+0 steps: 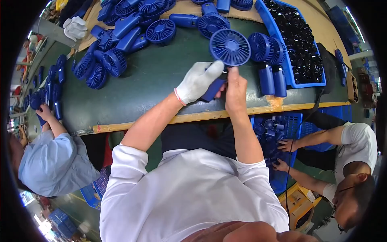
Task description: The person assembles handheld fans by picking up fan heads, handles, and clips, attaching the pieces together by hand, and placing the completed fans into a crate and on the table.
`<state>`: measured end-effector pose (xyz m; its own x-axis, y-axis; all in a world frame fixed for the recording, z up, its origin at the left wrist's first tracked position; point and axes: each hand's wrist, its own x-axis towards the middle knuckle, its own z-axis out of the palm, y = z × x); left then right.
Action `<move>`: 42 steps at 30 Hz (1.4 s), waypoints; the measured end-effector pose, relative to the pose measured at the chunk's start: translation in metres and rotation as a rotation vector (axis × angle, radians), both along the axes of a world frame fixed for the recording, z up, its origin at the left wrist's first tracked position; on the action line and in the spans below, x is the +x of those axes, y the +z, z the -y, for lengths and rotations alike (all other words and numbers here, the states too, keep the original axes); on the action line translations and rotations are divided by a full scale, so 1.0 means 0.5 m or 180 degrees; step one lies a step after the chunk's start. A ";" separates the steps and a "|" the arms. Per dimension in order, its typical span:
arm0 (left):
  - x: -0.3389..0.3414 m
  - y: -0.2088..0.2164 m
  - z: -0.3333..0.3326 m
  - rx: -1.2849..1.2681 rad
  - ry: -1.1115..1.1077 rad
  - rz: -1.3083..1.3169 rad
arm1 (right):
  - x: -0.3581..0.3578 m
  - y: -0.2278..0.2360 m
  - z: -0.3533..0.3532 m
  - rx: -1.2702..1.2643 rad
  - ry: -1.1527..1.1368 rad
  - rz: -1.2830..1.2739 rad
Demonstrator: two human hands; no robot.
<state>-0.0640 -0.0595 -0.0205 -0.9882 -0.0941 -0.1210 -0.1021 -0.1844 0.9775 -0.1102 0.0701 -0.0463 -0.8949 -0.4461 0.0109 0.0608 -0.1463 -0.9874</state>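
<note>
My left hand point(196, 82), in a white glove with a red-edged cuff, grips a blue handheld fan point(230, 47) over the near edge of the workbench. The fan's round grille faces up, and its handle slants down between my hands. My bare right hand point(236, 90) closes around the fan at the neck and handle, thumb near the base of the grille. Whether a small part sits between those fingers is hidden. Just right of my hands lie two more blue fans point(267, 80), side by side, handles toward me.
Piled blue fans point(161, 31) cover the far side of the green workbench point(157, 72). A blue tray point(308, 85) of small black parts stands at the right. White gloves point(75, 28) lie far left. Co-workers work at both sides; the right one reaches into a blue crate point(296, 121).
</note>
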 end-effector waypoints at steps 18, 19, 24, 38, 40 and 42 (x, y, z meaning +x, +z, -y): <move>0.018 0.014 -0.009 -0.0794 0.0032 -0.0407 | 0.022 0.084 0.006 0.0029 -0.0219 -0.0232; 0.019 0.011 -0.008 -0.0857 0.0014 -0.0414 | 0.023 0.090 0.004 0.0130 -0.0298 -0.0423; -0.042 0.013 0.020 -0.3316 0.0759 -0.1108 | -0.035 0.117 -0.088 0.1341 -0.0525 -0.1533; -0.174 0.055 0.127 -0.5908 -0.0215 -0.0960 | -0.109 0.114 -0.185 0.3201 -0.1200 -0.3449; -0.150 0.041 0.107 -0.5599 0.0048 -0.0938 | -0.152 0.121 -0.215 0.2755 -0.1369 -0.3409; -0.125 0.035 0.094 -0.5383 0.0288 -0.0692 | -0.203 0.138 -0.234 0.2397 -0.1345 -0.3014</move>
<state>-0.1266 -0.1067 -0.0031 -0.9565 -0.0189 0.2912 0.0011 0.9977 0.0684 -0.2116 0.1874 0.0226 -0.7494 -0.3042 0.5881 -0.6217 0.6288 -0.4669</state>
